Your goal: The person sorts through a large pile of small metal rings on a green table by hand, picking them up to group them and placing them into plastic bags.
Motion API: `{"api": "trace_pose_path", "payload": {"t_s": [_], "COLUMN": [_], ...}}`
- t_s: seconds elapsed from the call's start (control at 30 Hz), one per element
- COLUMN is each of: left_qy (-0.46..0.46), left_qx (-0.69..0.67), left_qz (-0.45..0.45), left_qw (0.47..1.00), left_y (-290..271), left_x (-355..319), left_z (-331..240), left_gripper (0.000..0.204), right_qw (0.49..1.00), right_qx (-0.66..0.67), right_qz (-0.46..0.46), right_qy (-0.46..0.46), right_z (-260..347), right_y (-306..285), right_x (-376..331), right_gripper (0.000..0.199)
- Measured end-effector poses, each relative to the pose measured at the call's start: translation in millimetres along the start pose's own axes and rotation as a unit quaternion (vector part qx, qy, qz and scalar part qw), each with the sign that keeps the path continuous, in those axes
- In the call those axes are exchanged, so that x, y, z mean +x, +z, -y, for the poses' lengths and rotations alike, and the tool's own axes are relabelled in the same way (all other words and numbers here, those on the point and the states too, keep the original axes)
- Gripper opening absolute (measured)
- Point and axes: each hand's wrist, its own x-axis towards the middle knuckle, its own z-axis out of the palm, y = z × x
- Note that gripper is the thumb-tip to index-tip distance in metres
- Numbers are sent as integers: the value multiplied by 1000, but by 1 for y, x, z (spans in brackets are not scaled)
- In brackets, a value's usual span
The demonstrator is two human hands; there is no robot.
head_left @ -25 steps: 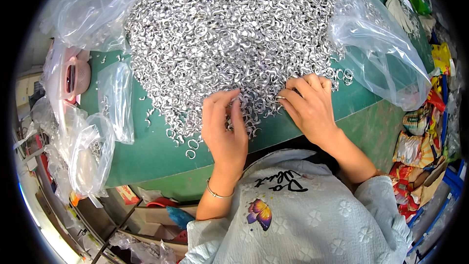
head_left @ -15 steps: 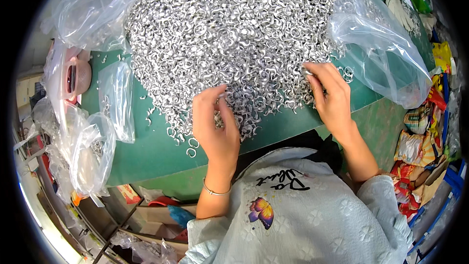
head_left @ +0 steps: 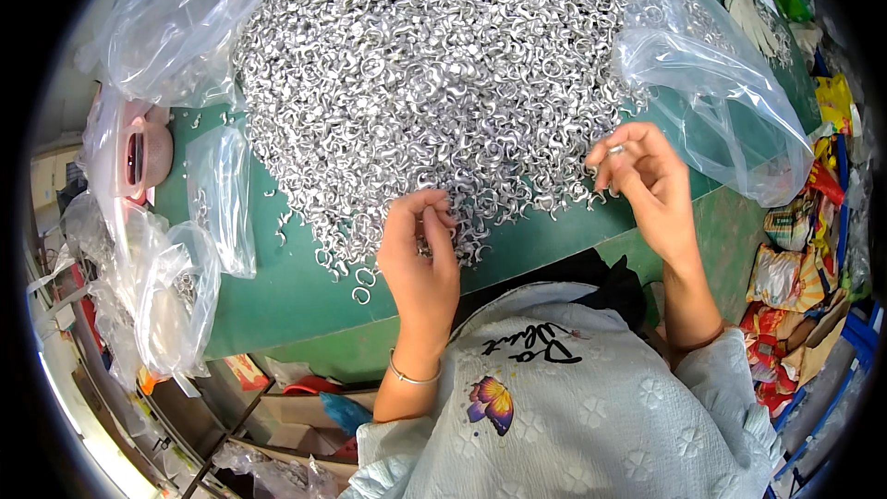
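On green tabletop: heap of curved silvery pieces. With right hand, clamps grip on small metal piece near heap's lower right edge. With left hand, curls at heap's front edge; cannot tell state of grip.

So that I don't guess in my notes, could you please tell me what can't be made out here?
All in the head view, now:
- Left hand: its curled fingers hide whether it grips anything.
- Right hand: the metal piece at its fingertips is too small to tell its shape.
- Metal pile: the picture's top edge cuts off its far end.
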Motion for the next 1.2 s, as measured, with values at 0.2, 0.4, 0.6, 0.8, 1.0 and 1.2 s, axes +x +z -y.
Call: {"api": "trace_pose_path", "payload": {"t_s": [0.2, 0.4, 0.6, 0.8, 1.0, 1.2], "left_qy": [60, 126, 161, 123, -172, -306], "left_qx": [170, 305, 293, 172, -392, -543], "left_qz": [46, 99, 124, 99, 88, 147], "left_qw": [983, 939, 934, 972, 900, 768], "left_y": [4, 7, 7, 2, -17, -10], "left_x": [10, 20, 25, 26, 23, -2], "left_z": [-5, -10, -8, 2, -4, -8], "left_gripper": [10, 26, 19, 16, 9, 7], "right_qw": [987, 895, 956, 919, 988, 907], "right_qx": [-96, -393, -259, 364, -138, -378], "right_qz": [122, 73, 20, 78, 63, 71], "right_qy": [-48, -198, -137, 128, 23, -170], "right_z": [-10, -16, -6, -4, -18, -24], "right_y": [9, 39, 20, 0, -3, 19], "right_x": [-13, -18, -5, 3, -16, -30], "right_gripper": [11, 15, 16, 17, 18, 21]}}
